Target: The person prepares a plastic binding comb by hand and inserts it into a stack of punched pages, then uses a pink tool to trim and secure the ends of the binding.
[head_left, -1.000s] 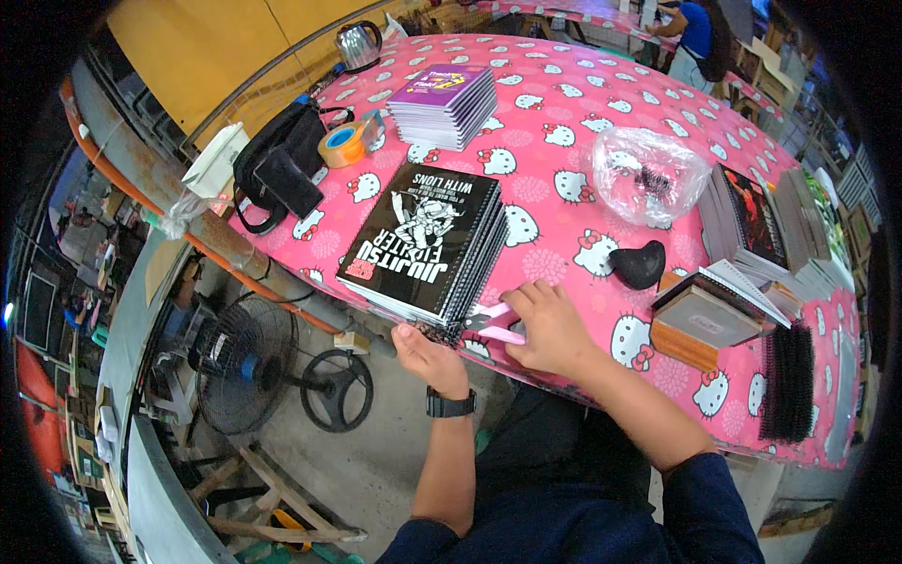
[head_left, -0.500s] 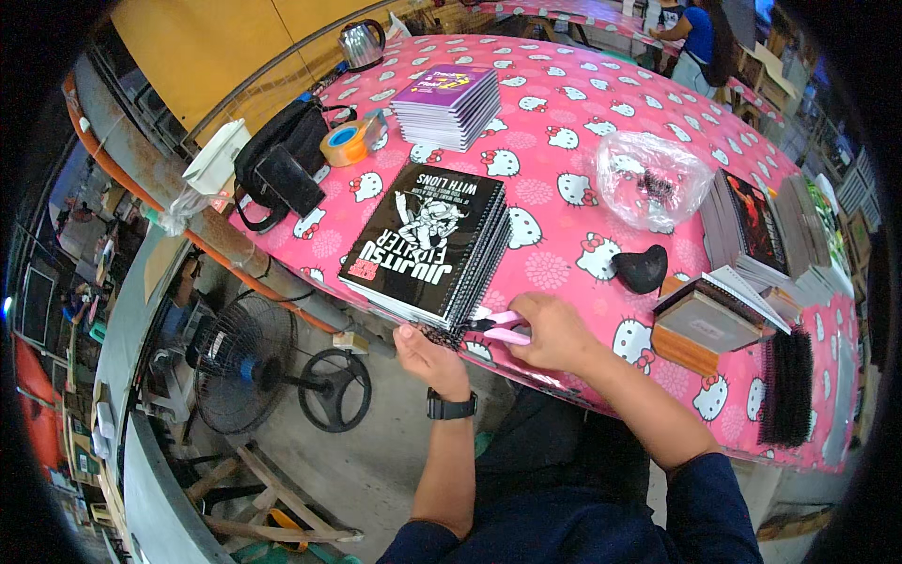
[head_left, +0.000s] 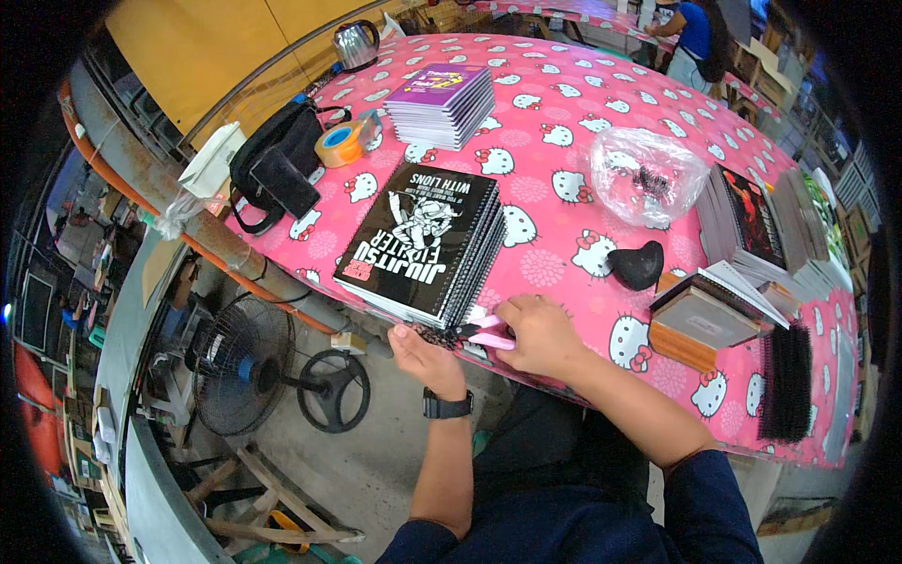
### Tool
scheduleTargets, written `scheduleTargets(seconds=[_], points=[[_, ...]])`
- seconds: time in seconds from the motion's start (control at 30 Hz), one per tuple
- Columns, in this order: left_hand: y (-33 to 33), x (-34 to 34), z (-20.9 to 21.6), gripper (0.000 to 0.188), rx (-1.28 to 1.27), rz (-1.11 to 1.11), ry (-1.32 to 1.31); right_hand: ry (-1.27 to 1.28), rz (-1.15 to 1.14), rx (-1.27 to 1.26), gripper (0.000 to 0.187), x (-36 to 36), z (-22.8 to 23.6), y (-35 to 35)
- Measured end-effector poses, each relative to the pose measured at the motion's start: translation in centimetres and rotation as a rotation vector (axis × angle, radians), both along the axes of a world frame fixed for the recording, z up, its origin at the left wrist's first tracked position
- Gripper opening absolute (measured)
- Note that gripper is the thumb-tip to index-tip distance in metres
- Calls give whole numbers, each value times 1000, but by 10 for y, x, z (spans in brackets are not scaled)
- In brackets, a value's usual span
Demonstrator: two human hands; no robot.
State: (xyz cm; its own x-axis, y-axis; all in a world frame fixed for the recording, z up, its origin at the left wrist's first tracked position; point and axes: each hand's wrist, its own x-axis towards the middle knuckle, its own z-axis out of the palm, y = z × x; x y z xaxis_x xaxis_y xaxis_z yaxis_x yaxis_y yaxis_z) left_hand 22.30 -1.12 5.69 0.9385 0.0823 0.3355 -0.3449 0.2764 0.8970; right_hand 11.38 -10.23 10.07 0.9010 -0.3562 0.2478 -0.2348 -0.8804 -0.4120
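A stack of spiral-bound notebooks (head_left: 420, 240) with black covers and white print lies at the table's near edge, its black coils along the right side. My right hand (head_left: 542, 336) is closed around pink-handled pliers (head_left: 492, 339), whose dark jaws point left at the stack's near corner. Just below that corner, my left hand (head_left: 427, 362) is closed on a small bunch of black plastic coil (head_left: 439, 336). The plier jaws reach this bunch; whether they grip a strand is too small to tell.
Purple-covered booklets (head_left: 439, 108), orange tape (head_left: 340, 145) and a black bag (head_left: 276, 155) lie beyond the stack. To the right are a clear plastic bag (head_left: 648, 155), a black rounded object (head_left: 636, 266), more notebooks (head_left: 747, 221) and black coils (head_left: 786, 385). A fan (head_left: 246, 367) stands below left.
My right hand and the pliers have shifted slightly left and down, bringing the jaws to the coil bunch at my left hand. The notebook stack stays put.
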Motion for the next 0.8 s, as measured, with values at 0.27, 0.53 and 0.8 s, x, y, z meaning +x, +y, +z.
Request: scheduleTargets(seconds=[0.27, 0.53, 0.8], points=[[2, 4, -1, 40, 4, -2, 0, -9, -30, 172, 27, 3, 0, 0], [2, 1, 3, 38, -8, -11, 16, 156, -46, 380, 32, -1, 2, 0], [1, 2, 5, 39, 23, 21, 6, 36, -23, -48, 52, -4, 7, -2]])
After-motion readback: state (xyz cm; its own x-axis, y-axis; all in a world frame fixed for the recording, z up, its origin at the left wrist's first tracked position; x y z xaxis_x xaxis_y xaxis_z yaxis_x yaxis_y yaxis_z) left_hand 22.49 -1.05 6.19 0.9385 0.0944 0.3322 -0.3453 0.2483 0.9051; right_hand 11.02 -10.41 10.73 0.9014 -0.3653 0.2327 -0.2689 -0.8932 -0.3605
